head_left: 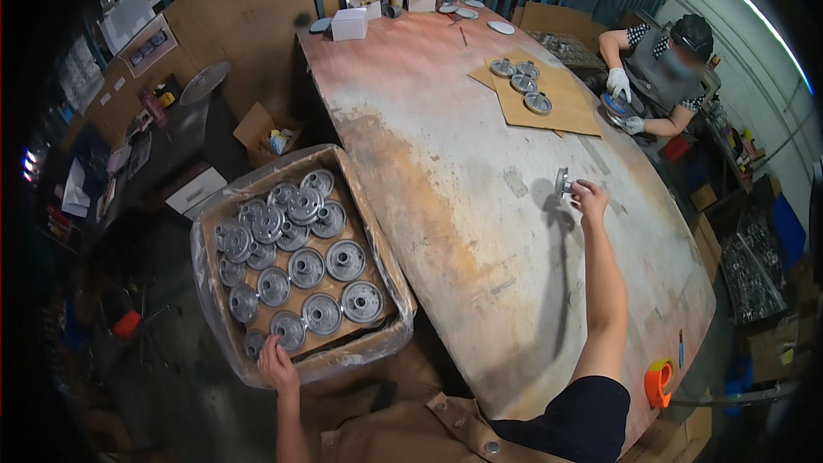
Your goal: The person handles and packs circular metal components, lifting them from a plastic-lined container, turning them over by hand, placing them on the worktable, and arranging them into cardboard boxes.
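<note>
Hands work far apart: the right hand (pixel 590 199) is stretched out over the worn, rust-streaked tabletop (pixel 446 171), its fingers closed around a small round grey metal disc with a raised hub (pixel 562 182), which it holds on edge so that the flat face looks toward nine o'clock and the thin axis runs roughly three to nine. That disc sits just at ten o'clock of the right hand's knuckles, touching the fingers, and appears to hover just above or barely on the tabletop; its dark shadow falls below it. The left hand (pixel 276 366) is at the near rim of a plastic-lined cardboard box (pixel 390 279) standing off the tabletop's left edge, fingertips resting on one of the many grey cast metal discs (pixel 288 329) packed flat in layers inside; whether it is pinching that piece or only touching it cannot be told. From the held disc, the box lies toward eight o'clock, well apart, so the left hand is much the nearer to the stock and the right hand the nearer to the open middle of the tabletop. At one o'clock, another person in white gloves (pixel 617 81) works beside a brown cardboard sheet (pixel 553 103) carrying four similar discs. An orange tape dispenser (pixel 657 381) lies at the near right edge.
</note>
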Available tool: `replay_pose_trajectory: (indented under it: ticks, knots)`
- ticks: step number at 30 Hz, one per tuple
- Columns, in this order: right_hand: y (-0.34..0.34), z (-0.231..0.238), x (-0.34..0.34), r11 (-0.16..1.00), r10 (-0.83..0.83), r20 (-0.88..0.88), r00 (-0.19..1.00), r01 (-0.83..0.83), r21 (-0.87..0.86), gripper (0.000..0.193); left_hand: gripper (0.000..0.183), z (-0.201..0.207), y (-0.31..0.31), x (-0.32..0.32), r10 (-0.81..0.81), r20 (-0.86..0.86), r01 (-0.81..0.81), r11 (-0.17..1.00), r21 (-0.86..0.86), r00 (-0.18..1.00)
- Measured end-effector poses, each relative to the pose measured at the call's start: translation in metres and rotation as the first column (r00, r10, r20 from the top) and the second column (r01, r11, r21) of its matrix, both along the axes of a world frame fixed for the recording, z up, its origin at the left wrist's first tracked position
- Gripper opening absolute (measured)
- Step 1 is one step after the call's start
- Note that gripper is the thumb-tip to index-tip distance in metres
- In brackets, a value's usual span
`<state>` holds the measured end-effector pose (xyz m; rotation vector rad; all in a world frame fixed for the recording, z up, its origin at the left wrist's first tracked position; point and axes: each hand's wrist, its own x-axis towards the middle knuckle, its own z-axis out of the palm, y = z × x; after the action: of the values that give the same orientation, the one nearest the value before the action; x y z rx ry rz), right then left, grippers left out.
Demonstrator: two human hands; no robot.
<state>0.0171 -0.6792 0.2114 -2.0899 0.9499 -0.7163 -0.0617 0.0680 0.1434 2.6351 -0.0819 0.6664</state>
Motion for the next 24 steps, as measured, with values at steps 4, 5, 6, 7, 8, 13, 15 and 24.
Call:
replay_pose_trajectory:
  ticks: [4,5,6,7,8,13,15,24]
  knots:
    - [0.043,-0.012,-0.025,0.569,-0.015,0.201,0.979,-0.157,0.807,0.017,0.023,0.003,0.000,0.000,-0.019,0.046,0.020,0.999,-0.027,0.999]
    - [0.053,-0.014,-0.026,0.569,-0.042,0.140,0.989,-0.091,0.817,0.018,0.023,0.006,-0.001,-0.001,-0.017,0.020,0.018,1.000,-0.021,1.000]
    - [0.065,-0.016,-0.027,0.579,-0.094,0.043,0.995,0.019,0.815,0.019,0.024,0.010,-0.002,-0.002,-0.028,0.007,0.028,0.997,-0.070,1.000]
    - [0.075,-0.014,-0.033,0.634,0.004,0.112,0.994,-0.089,0.769,0.018,0.025,0.016,-0.004,-0.001,-0.038,0.007,0.039,0.991,-0.125,0.999]
    - [0.090,-0.015,-0.035,0.637,0.008,0.112,0.994,-0.091,0.765,0.018,0.025,0.023,-0.007,-0.002,-0.026,-0.011,0.025,0.992,-0.122,1.000]
    - [0.198,-0.020,-0.040,0.042,0.055,0.447,0.893,-0.449,0.892,0.013,0.039,0.068,-0.040,-0.006,-0.087,0.037,0.095,0.946,-0.310,0.995]
    - [0.253,-0.020,-0.043,-0.211,0.111,0.532,0.839,-0.503,0.838,0.018,0.045,0.088,-0.062,-0.007,-0.185,0.031,0.180,0.880,-0.440,0.982]
    - [0.461,-0.034,-0.058,-0.649,0.123,0.474,0.872,-0.290,0.703,0.031,0.086,0.150,-0.098,-0.019,-0.459,0.101,0.446,0.749,-0.490,0.883]
